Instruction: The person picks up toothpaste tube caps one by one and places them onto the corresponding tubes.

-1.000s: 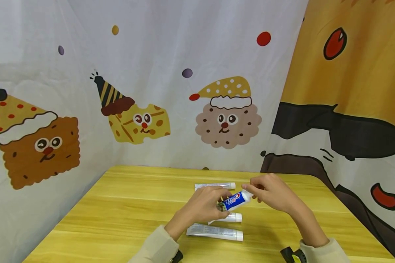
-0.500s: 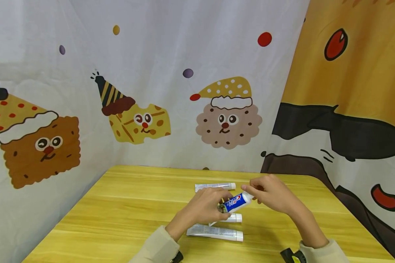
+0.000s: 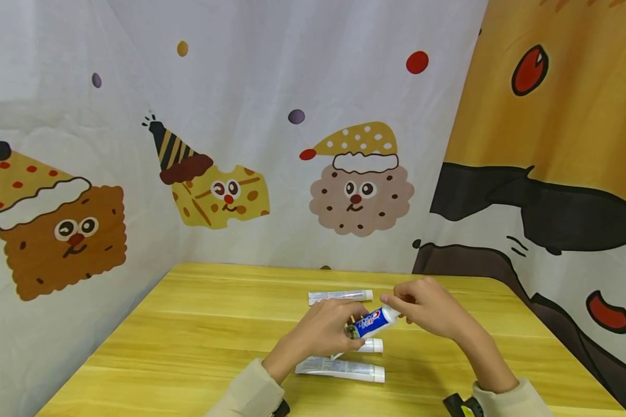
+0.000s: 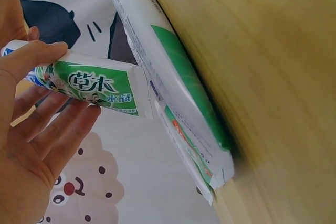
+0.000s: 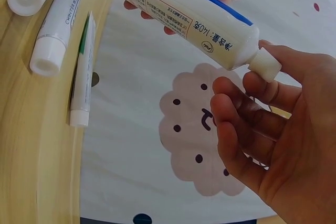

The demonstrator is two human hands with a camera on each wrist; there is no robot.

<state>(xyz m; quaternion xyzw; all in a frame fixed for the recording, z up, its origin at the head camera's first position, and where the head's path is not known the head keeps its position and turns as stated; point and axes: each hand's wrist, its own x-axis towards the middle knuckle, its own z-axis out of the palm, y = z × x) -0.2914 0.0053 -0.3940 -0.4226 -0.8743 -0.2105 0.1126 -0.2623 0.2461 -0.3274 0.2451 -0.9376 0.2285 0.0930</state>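
My left hand (image 3: 330, 329) grips a blue, white and green toothpaste tube (image 3: 374, 323) above the table, its cap end tilted up to the right. In the left wrist view, the thumb presses on the tube's green-labelled body (image 4: 94, 85) and the fingers lie beneath it. My right hand (image 3: 432, 308) is at the tube's upper end. In the right wrist view, its thumb and index finger pinch the small white cap (image 5: 265, 65). A bit of the narrow neck shows between cap and tube shoulder. The other right fingers are loosely bent.
Three more toothpaste tubes lie on the wooden table (image 3: 214, 324): a far one (image 3: 340, 296), a partly hidden middle one (image 3: 371, 346) and a near one (image 3: 340, 369). Their caps point right. A cartoon-printed curtain (image 3: 271, 249) hangs behind the table.
The held tube and its cap end have dropped very slightly, and my right hand has shifted a little left with them. My left hand keeps its grip; the tubes on the table stay put.
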